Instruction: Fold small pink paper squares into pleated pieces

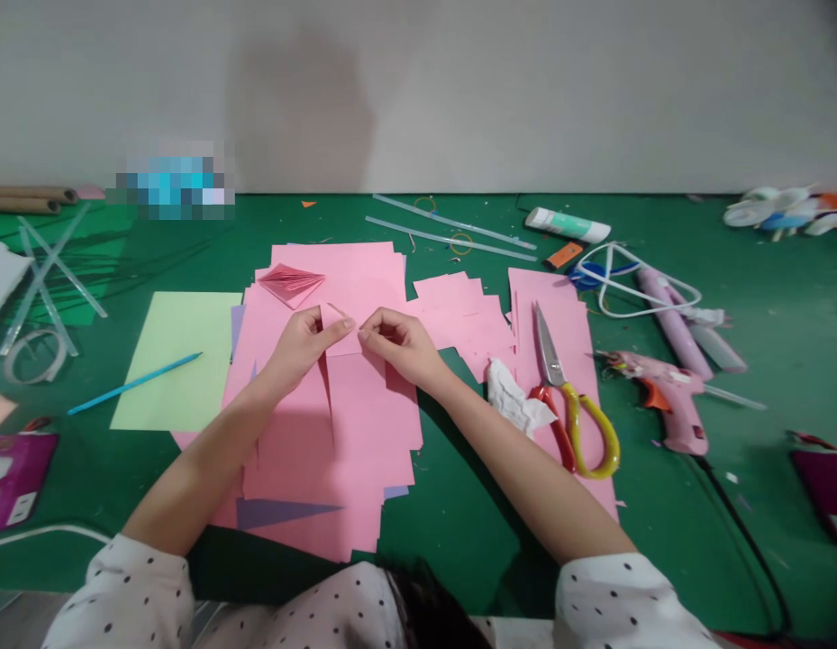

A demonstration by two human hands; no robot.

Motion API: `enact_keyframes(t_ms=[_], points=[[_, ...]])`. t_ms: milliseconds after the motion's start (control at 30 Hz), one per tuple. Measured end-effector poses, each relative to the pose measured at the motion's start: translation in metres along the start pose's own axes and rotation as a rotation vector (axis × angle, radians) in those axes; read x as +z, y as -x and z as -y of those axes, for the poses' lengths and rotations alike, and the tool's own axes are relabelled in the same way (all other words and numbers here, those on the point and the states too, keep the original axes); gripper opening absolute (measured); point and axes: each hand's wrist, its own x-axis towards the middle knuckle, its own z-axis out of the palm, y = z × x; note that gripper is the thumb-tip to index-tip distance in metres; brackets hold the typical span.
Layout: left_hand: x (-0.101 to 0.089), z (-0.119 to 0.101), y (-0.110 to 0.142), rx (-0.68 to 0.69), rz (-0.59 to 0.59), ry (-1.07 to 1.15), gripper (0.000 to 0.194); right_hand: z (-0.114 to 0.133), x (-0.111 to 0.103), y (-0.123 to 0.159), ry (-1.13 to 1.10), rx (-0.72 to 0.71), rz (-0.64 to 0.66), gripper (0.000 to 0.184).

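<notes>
A small piece of pink paper [343,341] is raised above a stack of pink sheets [296,460]. My left hand [308,341] pinches its upper left part between thumb and fingers. Close beside it, my right hand [401,342] has thumb and fingertips pressed together at the paper's upper right edge. Just behind my left hand, a folded pink paper shape with fanned layers [293,281] lies on the stack. Smaller pink paper pieces [462,315] are spread to the right of my right hand.
Scissors [559,397] with red and yellow handles lie on pink paper at right, beside crumpled tissue [516,397]. Farther right is a pink glue gun [668,392] with a black cord. A blue pencil [134,383] crosses light green paper [181,338]. Clear glue sticks [451,236] lie behind.
</notes>
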Motion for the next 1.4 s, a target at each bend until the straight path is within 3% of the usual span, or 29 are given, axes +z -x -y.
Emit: enact_keyframes(t_ms=[300, 500, 700, 967, 1167, 1400], points=[[-0.002, -0.001, 0.000, 0.009, 0.030, -0.001, 0.027, 0.001, 0.003, 0.001, -0.011, 0.005, 0.011, 0.026], [-0.004, 0.001, 0.000, 0.018, -0.016, -0.021, 0.033, 0.001, 0.003, 0.000, -0.003, -0.006, 0.008, 0.028], [-0.002, -0.003, 0.002, 0.019, 0.028, -0.056, 0.035, 0.002, 0.002, 0.001, -0.009, 0.038, 0.018, 0.034], [-0.002, -0.010, 0.000, -0.002, -0.041, -0.031, 0.041, 0.003, 0.001, 0.000, -0.047, 0.072, 0.004, 0.038], [0.000, -0.007, 0.002, 0.020, -0.031, -0.081, 0.041, 0.002, 0.001, 0.000, -0.050, 0.084, -0.005, 0.039], [0.001, -0.006, 0.003, 0.045, -0.091, -0.072, 0.049, 0.006, -0.001, 0.001, 0.164, 0.106, 0.093, 0.048]])
